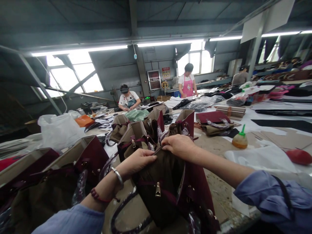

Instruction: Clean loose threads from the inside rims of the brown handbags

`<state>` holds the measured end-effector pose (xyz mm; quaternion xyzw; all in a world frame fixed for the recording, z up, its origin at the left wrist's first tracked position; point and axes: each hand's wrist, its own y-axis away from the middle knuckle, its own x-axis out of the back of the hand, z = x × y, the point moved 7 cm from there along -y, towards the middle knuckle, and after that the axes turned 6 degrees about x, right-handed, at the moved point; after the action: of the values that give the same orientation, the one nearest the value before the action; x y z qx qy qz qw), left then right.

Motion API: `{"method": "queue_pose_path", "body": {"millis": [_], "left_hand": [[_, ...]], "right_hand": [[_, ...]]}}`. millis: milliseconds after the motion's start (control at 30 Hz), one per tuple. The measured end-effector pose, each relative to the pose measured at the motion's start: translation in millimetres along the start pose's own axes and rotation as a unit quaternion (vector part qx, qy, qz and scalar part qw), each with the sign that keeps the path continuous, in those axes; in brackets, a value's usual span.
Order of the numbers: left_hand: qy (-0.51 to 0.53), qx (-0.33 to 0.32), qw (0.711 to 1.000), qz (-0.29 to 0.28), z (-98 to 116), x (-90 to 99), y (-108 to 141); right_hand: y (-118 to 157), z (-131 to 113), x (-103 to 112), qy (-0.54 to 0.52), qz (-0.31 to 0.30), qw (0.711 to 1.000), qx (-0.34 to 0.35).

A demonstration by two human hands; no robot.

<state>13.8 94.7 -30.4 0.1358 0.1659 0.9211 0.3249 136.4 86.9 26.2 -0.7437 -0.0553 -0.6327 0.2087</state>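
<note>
A brown and burgundy handbag stands in front of me, its gold zipper pull hanging down the side that faces me. My left hand pinches the bag's upper edge between thumb and fingers. Close beside it, my right hand is closed on the same edge, its fingertips bent down over the fabric. A plastic-wrapped handle loops out at the bag's lower left. Directly behind, another handbag of the same kind shows its beige lining. The bag's inside is mostly hidden from me.
More burgundy bags stand at left, near a white plastic bag. On the right are a glue bottle with a green nozzle, a plastic sheet and a red object. Two people work across the table.
</note>
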Motion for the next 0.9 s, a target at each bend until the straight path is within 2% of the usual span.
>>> {"method": "queue_pose_path", "body": {"millis": [200,467,900], "left_hand": [[0.002,-0.001,1.0,0.006,-1.4,1.1,-0.6],[-0.003,-0.005,1.0,-0.005,-1.6,-2.7,-2.1],[0.015,0.011,1.0,-0.001,2.3,-8.4,5.4]], "right_hand": [[7.3,3.5,4.4,0.007,0.039,0.999,-0.02],[6.3,5.9,-1.4,-0.019,0.025,1.0,0.0],[7.0,3.7,2.1,-0.004,0.024,1.0,0.005]]}}
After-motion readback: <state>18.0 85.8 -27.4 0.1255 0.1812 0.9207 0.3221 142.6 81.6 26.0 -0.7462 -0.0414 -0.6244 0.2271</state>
